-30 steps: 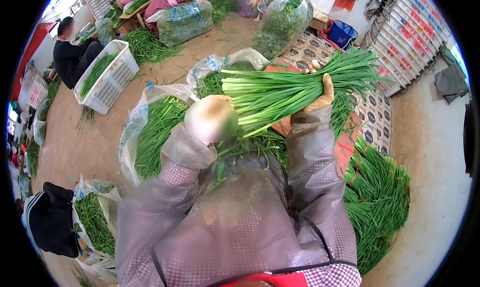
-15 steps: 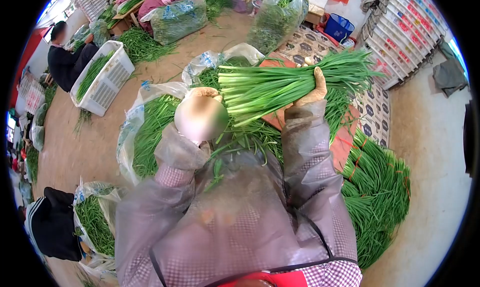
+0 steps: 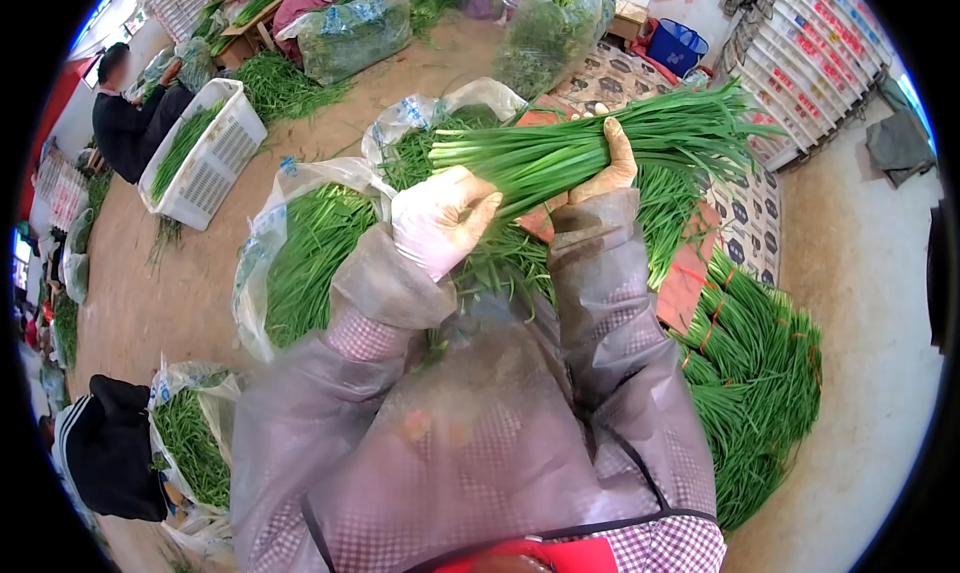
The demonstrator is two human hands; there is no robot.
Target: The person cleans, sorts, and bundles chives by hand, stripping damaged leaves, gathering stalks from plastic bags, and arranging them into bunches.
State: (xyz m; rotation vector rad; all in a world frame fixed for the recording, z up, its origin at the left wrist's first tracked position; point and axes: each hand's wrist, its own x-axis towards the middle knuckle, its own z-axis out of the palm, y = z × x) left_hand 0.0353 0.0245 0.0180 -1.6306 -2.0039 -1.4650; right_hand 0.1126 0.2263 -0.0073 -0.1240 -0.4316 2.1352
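My right hand [image 3: 612, 165], in a stained glove, grips a bunch of long green stalks [image 3: 560, 153] near its middle, thumb upward. The pale stalk ends point left and the leafy ends spread right. My left hand [image 3: 443, 220], in a pale glove, is beside the pale ends, its fingers curled with thumb and fingertips close together; whether anything thin is between them cannot be made out. Under the bunch lie loose greens [image 3: 505, 258]. An open plastic bag [image 3: 256, 273] of greens stands to the left, and tied bundles [image 3: 745, 393] are heaped at the right.
A white crate [image 3: 215, 163] of greens stands near a seated person [image 3: 130, 118] at the upper left. Full plastic bags [image 3: 550, 38], a blue basket [image 3: 677, 46] and stacked white trays [image 3: 815, 68] are further back. Another bag [image 3: 190, 438] is at the lower left.
My left hand has moved right, against the pale ends, and its fingers now face them. My right hand has shifted slightly left and up with the bunch.
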